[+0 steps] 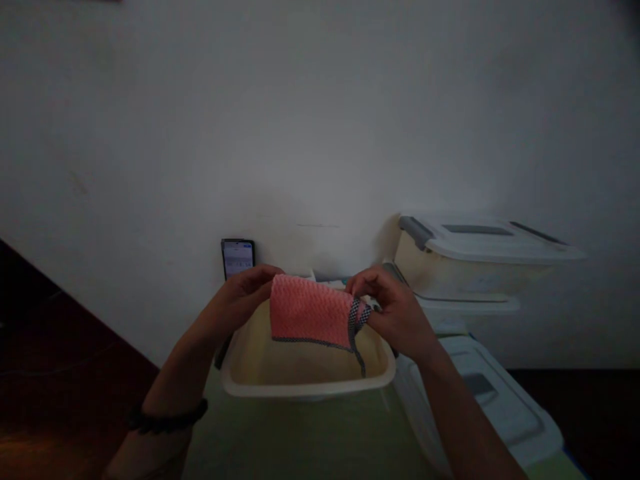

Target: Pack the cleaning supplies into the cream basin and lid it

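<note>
A pink textured cloth (310,310) with a black-and-white checked edge is stretched between my two hands. My left hand (245,297) pinches its upper left corner, fingertips partly behind the fabric. At the other end, my right hand (393,307) grips the cloth near the checked trim, where a narrow loop or strip hangs down. Below the cloth lies an open cream plastic bin (310,390), its front rim facing me. Much of the bin's inside is hidden by the cloth.
A phone (238,257) with a lit screen stands against the wall behind my left hand. To the right is a lidded storage box (465,277) with grey latches. A pale lid (500,393) lies lower right. The greenish tabletop (300,440) extends toward me.
</note>
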Demonstrator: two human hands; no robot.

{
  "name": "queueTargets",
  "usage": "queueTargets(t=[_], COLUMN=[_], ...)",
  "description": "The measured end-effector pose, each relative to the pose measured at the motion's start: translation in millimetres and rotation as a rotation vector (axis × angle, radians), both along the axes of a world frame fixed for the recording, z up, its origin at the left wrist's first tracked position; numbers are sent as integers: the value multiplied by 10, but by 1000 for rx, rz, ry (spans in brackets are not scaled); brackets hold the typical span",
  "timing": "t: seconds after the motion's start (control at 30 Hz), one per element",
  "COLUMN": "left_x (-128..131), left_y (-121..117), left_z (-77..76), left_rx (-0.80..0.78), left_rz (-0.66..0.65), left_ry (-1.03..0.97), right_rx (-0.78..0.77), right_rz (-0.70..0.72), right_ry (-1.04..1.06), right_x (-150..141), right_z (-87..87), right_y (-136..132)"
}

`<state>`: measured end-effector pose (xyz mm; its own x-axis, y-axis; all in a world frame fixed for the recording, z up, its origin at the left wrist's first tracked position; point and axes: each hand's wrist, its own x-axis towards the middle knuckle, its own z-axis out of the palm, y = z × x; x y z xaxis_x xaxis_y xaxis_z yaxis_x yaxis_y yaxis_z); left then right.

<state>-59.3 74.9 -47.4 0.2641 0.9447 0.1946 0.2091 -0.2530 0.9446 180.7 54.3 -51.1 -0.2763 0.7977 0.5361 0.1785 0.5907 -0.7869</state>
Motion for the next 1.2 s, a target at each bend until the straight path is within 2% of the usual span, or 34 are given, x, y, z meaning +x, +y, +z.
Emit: queueTargets(t=[0.13, 0.17, 0.2, 0.3, 0.37, 0.43, 0.6, 0.77, 0.9, 1.0, 1.1, 1.2], left_x=[28, 67, 116, 285, 368, 401, 398, 470, 322, 51, -210, -336], left_y=[-57, -102, -154, -305, -353, -352, -325, -335, -214, -66, 63, 131], left_z=[43, 64, 86, 136, 146, 143, 126, 70, 66, 69, 25, -28], left_rx=[180, 218, 242, 233, 226, 216, 209, 307, 284, 180, 70, -77], left_rz=[188, 195, 163, -131, -183, -149, -85, 27, 171, 317, 477, 486], left_ry=[221, 260, 287, 304, 289, 278, 277, 370, 436, 352, 135, -19], right_rx=[95, 146, 204, 349, 372, 354, 312, 314, 308, 301, 228, 164], right_rz=[-185, -232, -268, -328, -344, -353, -324, -248, -134, -51, 31, 92], right_ry=[-99, -122, -143, -194, -218, -234, -255, -253, -217, -193, -171, -180], right_x=[-45, -75, -111, -218, -260, -267, -245, -270, -128, 134, 411, 586], right_z=[19, 24, 27, 24, 9, -8, -33, -40, 33, 126, 201, 243], right_y=[-42, -59, -77, -128, -146, -148, -133, -125, -99, -73, -59, -66])
